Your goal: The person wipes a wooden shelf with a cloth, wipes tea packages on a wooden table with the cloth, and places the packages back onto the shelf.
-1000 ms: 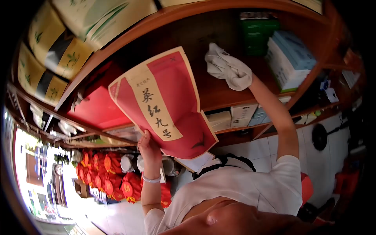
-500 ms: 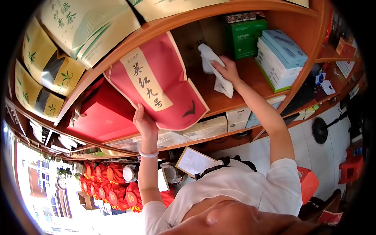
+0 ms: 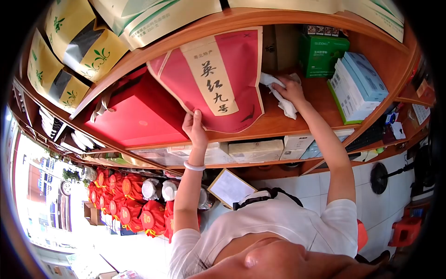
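A red tea bag (image 3: 174,76) with a tan label and dark Chinese characters is pinched at its lower edge by my left hand (image 3: 195,130), in front of the wooden shelf (image 3: 316,107). Its label faces me. My right hand (image 3: 291,90) is closed on a crumpled white cloth (image 3: 289,109) and presses it onto the shelf board, just right of the bag. Part of the cloth is hidden behind my fingers.
Right of the cloth stand a green box (image 3: 324,56) and a stack of white and blue boxes (image 3: 357,86). A large red box (image 3: 139,116) sits to the left. Yellow tea bags (image 3: 100,56) line the upper shelf. Red-covered jars (image 3: 132,214) stand lower left.
The cloth has gone from raised above the shelf down onto its board, with my right hand. The red bag now hangs flatter, its label turned more toward me.
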Available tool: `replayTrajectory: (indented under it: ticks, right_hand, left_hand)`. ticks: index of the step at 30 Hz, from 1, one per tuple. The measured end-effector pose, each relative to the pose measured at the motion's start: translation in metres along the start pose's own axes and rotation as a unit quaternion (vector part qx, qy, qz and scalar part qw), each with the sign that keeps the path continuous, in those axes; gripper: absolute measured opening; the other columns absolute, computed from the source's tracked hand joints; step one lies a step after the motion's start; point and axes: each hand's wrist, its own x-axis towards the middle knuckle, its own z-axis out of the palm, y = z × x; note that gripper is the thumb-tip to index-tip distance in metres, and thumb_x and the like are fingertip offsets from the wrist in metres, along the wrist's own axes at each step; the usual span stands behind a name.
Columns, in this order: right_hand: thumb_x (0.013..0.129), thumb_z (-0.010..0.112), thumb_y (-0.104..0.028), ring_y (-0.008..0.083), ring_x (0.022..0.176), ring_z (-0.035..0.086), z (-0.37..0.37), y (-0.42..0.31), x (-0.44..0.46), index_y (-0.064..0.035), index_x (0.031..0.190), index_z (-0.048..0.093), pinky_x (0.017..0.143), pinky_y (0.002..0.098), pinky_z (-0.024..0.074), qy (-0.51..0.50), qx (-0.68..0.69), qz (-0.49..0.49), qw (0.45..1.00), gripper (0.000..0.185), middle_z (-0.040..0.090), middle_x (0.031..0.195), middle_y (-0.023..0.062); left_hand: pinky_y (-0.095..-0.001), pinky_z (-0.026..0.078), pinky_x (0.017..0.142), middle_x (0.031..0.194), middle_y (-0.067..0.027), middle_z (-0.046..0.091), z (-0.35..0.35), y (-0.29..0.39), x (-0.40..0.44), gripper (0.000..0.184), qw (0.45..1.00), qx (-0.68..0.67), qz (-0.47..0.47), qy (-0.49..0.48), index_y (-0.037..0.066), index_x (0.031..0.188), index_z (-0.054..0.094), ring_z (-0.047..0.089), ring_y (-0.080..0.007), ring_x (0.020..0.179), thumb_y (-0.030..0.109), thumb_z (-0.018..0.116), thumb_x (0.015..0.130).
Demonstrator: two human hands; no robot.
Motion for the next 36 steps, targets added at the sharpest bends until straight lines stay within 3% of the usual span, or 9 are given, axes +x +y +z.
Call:
replayTrajectory:
  ticks: [1, 6, 9, 13, 17, 19, 24, 30, 36]
  right_hand:
    - [0.077, 0.056, -0.037, 0.0329, 0.091, 0.055, 0.001, 0.0, 0.0, -0.0132, 0.106, 0.057, 0.075, 0.0392, 0.0452, 0.023, -0.003, -0.012, 1.0, 0.037, 0.057, 0.099, 0.0138]
    - [0.08, 0.055, -0.028, 0.0317, 0.091, 0.056, -0.003, -0.012, -0.001, -0.0124, 0.109, 0.056, 0.076, 0.0371, 0.0449, 0.086, -0.035, -0.064, 0.994, 0.033, 0.058, 0.098, 0.0148]
    - [0.082, 0.055, -0.027, 0.016, 0.081, 0.056, -0.01, -0.027, -0.005, -0.0025, 0.106, 0.055, 0.072, 0.0273, 0.0438, 0.107, 0.337, 0.084, 0.932, 0.034, 0.06, 0.09, 0.0108]
    - [0.083, 0.055, -0.029, 0.0084, 0.073, 0.054, -0.038, -0.037, -0.016, -0.0043, 0.102, 0.058, 0.066, 0.0199, 0.0421, 0.015, 0.538, 0.231, 0.811, 0.031, 0.06, 0.085, 0.0029]
    - [0.082, 0.055, -0.029, 0.0111, 0.076, 0.054, -0.062, -0.047, -0.018, -0.0024, 0.103, 0.057, 0.068, 0.022, 0.042, 0.054, 0.529, 0.217, 0.819, 0.034, 0.058, 0.089, 0.0054]
    - [0.081, 0.055, -0.029, 0.0158, 0.084, 0.053, -0.069, -0.042, -0.013, -0.0007, 0.105, 0.054, 0.073, 0.0259, 0.0415, 0.154, 0.218, -0.034, 0.963, 0.037, 0.055, 0.099, 0.0087]
    - [0.079, 0.059, -0.029, 0.0165, 0.089, 0.048, -0.088, -0.05, -0.022, -0.0025, 0.116, 0.048, 0.079, 0.0268, 0.039, 0.011, 0.221, 0.011, 0.975, 0.046, 0.052, 0.107, 0.0096]
    - [0.069, 0.066, -0.035, 0.0275, 0.107, 0.047, -0.07, 0.01, -0.036, 0.0032, 0.119, 0.042, 0.086, 0.0311, 0.0399, -0.073, 0.029, 0.106, 0.991, 0.067, 0.048, 0.115, 0.022]
    - [0.069, 0.065, -0.027, 0.0298, 0.1, 0.052, -0.064, -0.011, -0.045, 0.0043, 0.116, 0.043, 0.084, 0.0312, 0.0416, -0.083, 0.197, 0.075, 0.974, 0.06, 0.054, 0.105, 0.0223]
  left_hand:
    - [-0.0178, 0.018, 0.041, 0.056, 0.0084, 0.04, 0.0, 0.0, -0.003, 0.02, 0.998, 0.058, -0.004, -0.013, 0.006, 0.072, 0.053, 0.03, -0.0003, 0.047, 0.021, 0.054, 0.085]
    - [-0.0176, 0.027, 0.054, 0.064, 0.0063, 0.046, -0.011, -0.014, -0.005, 0.024, 0.998, 0.009, -0.023, -0.051, 0.001, 0.076, 0.056, 0.036, -0.0022, 0.06, 0.024, 0.053, 0.086]
    - [-0.0183, 0.03, 0.059, 0.068, 0.0053, 0.048, -0.009, -0.008, -0.005, 0.026, 0.997, 0.011, -0.041, -0.061, 0.001, 0.075, 0.055, 0.037, -0.003, 0.064, 0.024, 0.052, 0.086]
    - [-0.0198, 0.033, 0.064, 0.073, 0.0032, 0.051, -0.022, -0.014, -0.002, 0.027, 0.992, 0.059, -0.082, -0.08, 0.0, 0.074, 0.055, 0.04, -0.0045, 0.069, 0.025, 0.052, 0.086]
    - [-0.0201, 0.033, 0.065, 0.075, 0.0026, 0.052, -0.025, -0.024, 0.002, 0.027, 0.992, 0.011, -0.099, -0.078, 0.0, 0.076, 0.056, 0.04, -0.005, 0.071, 0.025, 0.053, 0.086]
    - [-0.0192, 0.032, 0.061, 0.073, 0.0035, 0.051, -0.013, -0.011, 0.0, 0.026, 0.993, -0.002, -0.088, -0.074, 0.001, 0.076, 0.055, 0.039, -0.0039, 0.067, 0.025, 0.054, 0.085]
    - [-0.0218, 0.036, 0.073, 0.085, -0.0021, 0.057, -0.018, -0.012, 0.001, 0.029, 0.99, -0.018, -0.115, -0.081, -0.004, 0.087, 0.058, 0.045, -0.0071, 0.078, 0.025, 0.056, 0.084]
    - [-0.022, 0.037, 0.072, 0.086, -0.0022, 0.057, -0.02, -0.014, 0.002, 0.03, 0.989, -0.038, -0.104, -0.093, -0.005, 0.088, 0.058, 0.046, -0.0071, 0.078, 0.025, 0.057, 0.083]
    - [-0.0201, 0.035, 0.06, 0.073, 0.0034, 0.052, -0.009, -0.007, 0.001, 0.024, 0.993, -0.041, -0.091, -0.067, 0.001, 0.077, 0.056, 0.043, -0.0046, 0.067, 0.024, 0.055, 0.084]
